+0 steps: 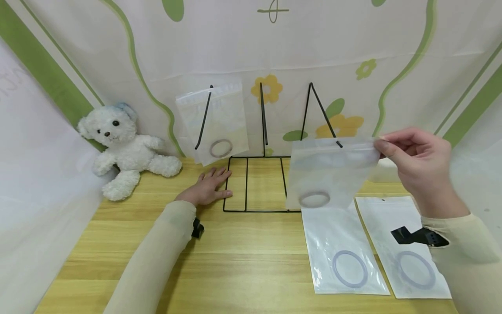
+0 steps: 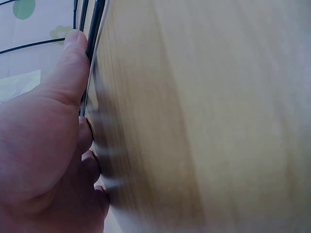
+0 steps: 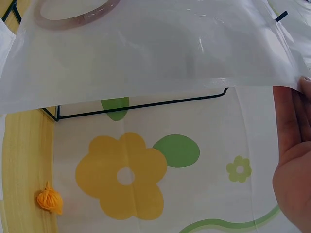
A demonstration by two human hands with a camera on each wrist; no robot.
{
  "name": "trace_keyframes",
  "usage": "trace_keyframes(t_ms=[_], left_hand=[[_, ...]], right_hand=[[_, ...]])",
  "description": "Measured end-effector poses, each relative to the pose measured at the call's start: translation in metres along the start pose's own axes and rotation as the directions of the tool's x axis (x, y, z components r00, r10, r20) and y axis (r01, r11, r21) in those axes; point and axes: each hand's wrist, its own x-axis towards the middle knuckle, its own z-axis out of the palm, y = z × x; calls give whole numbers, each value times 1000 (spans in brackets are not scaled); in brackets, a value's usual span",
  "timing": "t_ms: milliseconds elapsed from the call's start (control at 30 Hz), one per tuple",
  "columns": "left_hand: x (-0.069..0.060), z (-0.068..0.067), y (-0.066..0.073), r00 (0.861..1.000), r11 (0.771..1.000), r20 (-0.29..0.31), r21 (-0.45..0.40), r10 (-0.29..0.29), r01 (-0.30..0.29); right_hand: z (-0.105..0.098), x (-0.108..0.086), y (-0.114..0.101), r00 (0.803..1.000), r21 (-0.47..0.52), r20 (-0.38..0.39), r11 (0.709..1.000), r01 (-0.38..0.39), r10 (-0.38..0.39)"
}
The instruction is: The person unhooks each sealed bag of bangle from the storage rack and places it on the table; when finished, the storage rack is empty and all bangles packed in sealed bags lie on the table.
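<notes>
My right hand (image 1: pixel 421 168) pinches the upper right corner of a translucent bag (image 1: pixel 329 174) with a ring inside. The tip of the rack's right prong (image 1: pixel 327 120) shows at the bag's top edge; in the right wrist view a dark prong tip (image 3: pixel 281 16) pokes out past the bag (image 3: pixel 160 53). My left hand (image 1: pixel 205 187) lies flat on the table with fingers spread, touching the left side of the black wire rack (image 1: pixel 246 185). In the left wrist view the thumb of that hand (image 2: pixel 43 141) lies against the dark wires. Other ringed bags (image 1: pixel 225 122) hang on the left prong.
Two white packets with rings lie at the right, one (image 1: pixel 333 253) partly under the held bag, the other (image 1: pixel 400 235) beside it. A white teddy bear (image 1: pixel 127 150) sits at the back left. The rack's middle prong (image 1: pixel 263 113) holds nothing. A patterned curtain (image 1: pixel 219 43) hangs behind.
</notes>
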Motion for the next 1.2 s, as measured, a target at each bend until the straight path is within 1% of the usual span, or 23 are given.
trace_keyframes(t_ms=[33,167,233,267,400,500,667,733,767,867,900,967,1000,1033,1100,1133,1200], left_hand=[[2,1,-4,1000,1000,-4,-8,9,-9],[2,2,-7,1000,999,0,-42,19,-19],[5,5,-14,1000,998,-8,-49,24,-25],[5,6,-14,1000,999,-6,-47,18,-18],[15,14,-29,999,999,-24,-27,29,-29],[17,14,-31,999,999,-21,-22,35,-36],[15,13,-29,1000,1000,-14,-20,19,-20],[11,9,-22,1000,1000,-4,-26,17,-18],[10,10,-21,1000,999,-5,-27,25,-25],[5,5,-13,1000,999,6,-37,31,-30],[5,4,-13,1000,999,5,-38,31,-31],[8,7,-19,1000,999,1,-33,26,-26],[9,8,-19,1000,999,3,-29,20,-20],[12,10,-24,1000,1000,0,-21,18,-18],[18,15,-33,1000,1000,-8,-16,16,-16],[19,15,-33,1000,1000,-6,-10,10,-10],[16,12,-27,1000,1000,2,-2,3,-3]], right_hand=[[0,-1,0,1000,11,0,1000,2,-2],[1,-4,-2,1000,64,1,998,24,-24],[2,-6,-3,1000,84,-1,996,29,-29],[2,-6,-3,999,94,-1,995,33,-33],[3,-9,-5,999,109,-5,993,53,-53],[4,-11,-6,997,106,-9,991,77,-76],[5,-11,-6,993,156,-13,980,120,-120],[6,-11,-7,991,183,-17,974,134,-133],[6,-11,-7,990,188,-19,972,139,-137],[7,-13,-9,990,213,-21,967,143,-142],[7,-14,-10,990,218,-20,965,142,-141],[8,-17,-11,990,233,-16,963,137,-137],[8,-18,-11,990,244,-12,960,137,-138],[9,-20,-11,990,257,-6,957,138,-141],[10,-22,-11,990,252,-5,958,138,-142],[11,-24,-11,990,256,-5,957,139,-142],[13,-27,-10,989,266,-4,954,142,-146]])
